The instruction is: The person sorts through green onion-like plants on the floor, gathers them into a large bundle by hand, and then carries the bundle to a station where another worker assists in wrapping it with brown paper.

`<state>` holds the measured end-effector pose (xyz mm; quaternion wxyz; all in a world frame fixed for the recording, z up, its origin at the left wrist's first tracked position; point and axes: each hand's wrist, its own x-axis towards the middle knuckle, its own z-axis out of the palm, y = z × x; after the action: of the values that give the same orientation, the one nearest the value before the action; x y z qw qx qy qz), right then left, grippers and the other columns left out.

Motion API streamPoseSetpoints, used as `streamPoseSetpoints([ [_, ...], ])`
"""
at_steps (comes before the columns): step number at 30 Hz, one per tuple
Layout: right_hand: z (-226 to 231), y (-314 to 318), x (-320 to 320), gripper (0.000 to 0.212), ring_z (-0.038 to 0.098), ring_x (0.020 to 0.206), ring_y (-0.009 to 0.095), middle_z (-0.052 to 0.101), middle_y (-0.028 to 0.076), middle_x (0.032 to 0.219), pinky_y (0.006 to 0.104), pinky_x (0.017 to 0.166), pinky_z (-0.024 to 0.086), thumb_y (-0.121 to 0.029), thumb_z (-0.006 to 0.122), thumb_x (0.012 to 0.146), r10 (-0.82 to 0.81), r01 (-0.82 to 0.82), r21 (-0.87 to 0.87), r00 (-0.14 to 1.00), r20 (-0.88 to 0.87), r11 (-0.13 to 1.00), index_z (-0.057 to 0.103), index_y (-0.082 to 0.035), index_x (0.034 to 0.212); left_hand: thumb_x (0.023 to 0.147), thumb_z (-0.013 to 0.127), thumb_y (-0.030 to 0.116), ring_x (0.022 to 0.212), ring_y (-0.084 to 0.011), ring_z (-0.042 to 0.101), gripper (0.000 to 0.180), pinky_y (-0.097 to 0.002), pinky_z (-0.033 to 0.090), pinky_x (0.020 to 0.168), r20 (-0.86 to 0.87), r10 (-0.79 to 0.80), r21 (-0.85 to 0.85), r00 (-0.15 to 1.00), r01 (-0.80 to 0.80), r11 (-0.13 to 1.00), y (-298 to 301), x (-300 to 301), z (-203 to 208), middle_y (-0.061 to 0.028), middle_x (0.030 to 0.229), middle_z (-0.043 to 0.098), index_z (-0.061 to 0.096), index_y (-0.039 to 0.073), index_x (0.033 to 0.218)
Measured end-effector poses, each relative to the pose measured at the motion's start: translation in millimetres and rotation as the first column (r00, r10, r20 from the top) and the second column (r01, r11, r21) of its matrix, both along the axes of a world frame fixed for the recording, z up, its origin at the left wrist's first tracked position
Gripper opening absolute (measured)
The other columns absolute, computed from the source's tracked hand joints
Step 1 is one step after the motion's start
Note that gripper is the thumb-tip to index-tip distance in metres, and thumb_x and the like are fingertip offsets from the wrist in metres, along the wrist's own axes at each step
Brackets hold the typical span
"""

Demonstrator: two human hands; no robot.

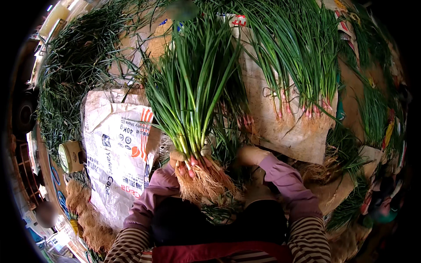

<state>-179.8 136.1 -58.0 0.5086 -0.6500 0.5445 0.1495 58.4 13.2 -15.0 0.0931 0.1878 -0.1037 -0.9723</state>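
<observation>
The bunch [193, 96] is mid-scene, leaves far and roots near, in front of the lap; the step in hand looks like holding these onions gathered. To its right, more onions [298, 61] lie on a pale sheet [302, 145]; to its left is a white sack [107, 175]. The bunch hides much of the greens behind it.

The left hand [176, 157] has its grip closed round the stems just above the bulbs [193, 162]. The right hand [251, 155] is just right of the bunch, blurred and with its fingers unclear, so I cannot tell its grip. The next move, I judge, calls for a firm left grip that keeps the bulbs together. A small pale patch [205, 150] at the stems is hard to make out.
</observation>
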Motion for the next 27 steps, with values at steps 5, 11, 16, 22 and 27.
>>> streamPoseSetpoints([
  [5, 11.8, -42.5, -50.0, 0.039, 0.056, 0.053, 0.019, 0.06, 0.011, 0.063, 0.035, 0.052, 0.044, -0.035, 0.052, 0.087, -0.873, 0.834, -0.463, 0.435, 0.22, 0.299, 0.058, 0.0, 0.103, 0.068, 0.061, 0.02, 0.059, -0.0304, 0.064, 0.04, -0.0263, 0.054, 0.047, 0.071, -0.018, -0.062, 0.997, 0.023, 0.998, 2.5, -9.6, 8.2, -0.0333, 0.097, 0.056, 0.057, -0.011, 0.093],
  [11, -39.0, -62.5, -86.9, 0.023, 0.055, 0.056, 0.022, 0.056, 0.011, 0.06, 0.0359, 0.054, 0.044, -0.023, 0.057, 0.082, -0.896, 0.883, -0.354, 0.394, 0.204, 0.308, 0.06, -0.002, 0.072, 0.071, 0.06, 0.021, 0.068, -0.0311, 0.064, 0.043, -0.038, 0.055, 0.06, -0.009, -0.084, 0.072, 0.996, 0.084, 0.994, 9.6, -19.2, -16.6, -0.0187, 0.09, 0.061, 0.054, -0.009, 0.1],
  [16, 40.1, -52.8, -25.0, 0.026, 0.06, 0.065, 0.016, 0.065, 0.011, 0.074, 0.0295, 0.062, 0.046, -0.026, 0.067, 0.076, -0.572, 0.788, -0.239, 0.587, 0.573, 0.568, 0.066, -0.001, 0.083, 0.075, 0.056, 0.021, 0.076, -0.0347, 0.061, 0.038, -0.0443, 0.05, 0.074, 0.044, -0.094, 0.088, 0.995, 0.09, 0.992, 4.6, -0.9, -29.2, -0.0175, 0.092, 0.059, 0.053, -0.006, 0.101],
  [22, 45.8, -48.4, -8.8, 0.043, 0.049, 0.069, 0.011, 0.056, 0.007, 0.07, 0.0279, 0.063, 0.04, -0.039, 0.063, 0.08, -0.633, 0.833, -0.03, 0.443, 0.635, 0.553, 0.059, 0.003, 0.082, 0.072, 0.053, 0.012, 0.072, -0.039, 0.063, 0.031, -0.0459, 0.054, 0.064, 0.061, 0.022, 0.154, 0.998, -0.031, 0.988, 8.7, -15.7, -24.0, -0.0233, 0.08, 0.063, 0.059, -0.013, 0.09],
  [27, 18.2, -36.4, 6.5, 0.031, 0.047, 0.055, 0.015, 0.052, 0.013, 0.061, 0.0365, 0.055, 0.039, -0.028, 0.061, 0.083, -0.621, 0.881, -0.06, 0.377, 0.687, 0.468, 0.053, 0.002, 0.078, 0.071, 0.054, 0.015, 0.064, -0.0373, 0.063, 0.032, -0.0431, 0.055, 0.059, 0.104, 0.052, 0.137, 0.993, -0.066, 0.988, 16.4, -20.8, -19.4, -0.0214, 0.078, 0.064, 0.06, -0.012, 0.087],
])
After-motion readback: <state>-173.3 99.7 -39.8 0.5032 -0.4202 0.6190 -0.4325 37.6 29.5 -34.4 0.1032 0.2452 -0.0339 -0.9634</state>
